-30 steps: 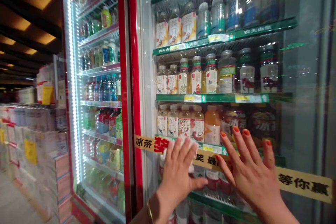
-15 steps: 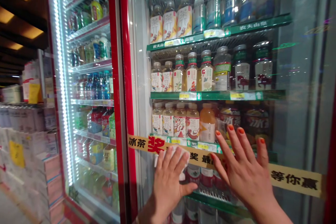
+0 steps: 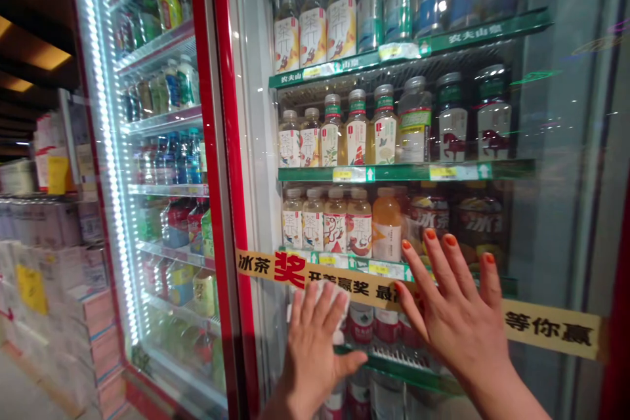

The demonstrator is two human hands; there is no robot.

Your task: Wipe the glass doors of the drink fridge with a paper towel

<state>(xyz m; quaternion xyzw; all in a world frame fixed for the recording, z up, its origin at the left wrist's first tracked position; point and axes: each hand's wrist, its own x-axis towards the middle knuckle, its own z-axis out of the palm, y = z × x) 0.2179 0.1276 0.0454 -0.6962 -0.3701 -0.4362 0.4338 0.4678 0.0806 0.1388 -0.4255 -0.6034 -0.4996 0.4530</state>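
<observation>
My left hand [image 3: 312, 348] presses a white cloth [image 3: 331, 298] flat against the glass door [image 3: 315, 223] of a drinks cooler, just under a yellow printed banner strip [image 3: 551, 328]. My right hand [image 3: 455, 315] lies open on the glass, fingers spread, its orange-painted nails above the strip and its palm over the strip's middle. Behind the glass, rows of bottled iced tea and juice [image 3: 337, 223] stand on green-edged shelves [image 3: 403, 172]. The hands and the strip hide the lowest bottles in part.
A red cooler door frame [image 3: 221, 144] runs upright left of my hands. Beyond it stands a second lit cooler door [image 3: 162, 170] full of drinks. Stacked cartons [image 3: 54, 269] line the far left beside a tiled floor, under a dark ceiling.
The whole view has drifted up and left. My left hand and the cloth have slid down off the strip, uncovering its printed characters. My right hand stays in place on the glass.
</observation>
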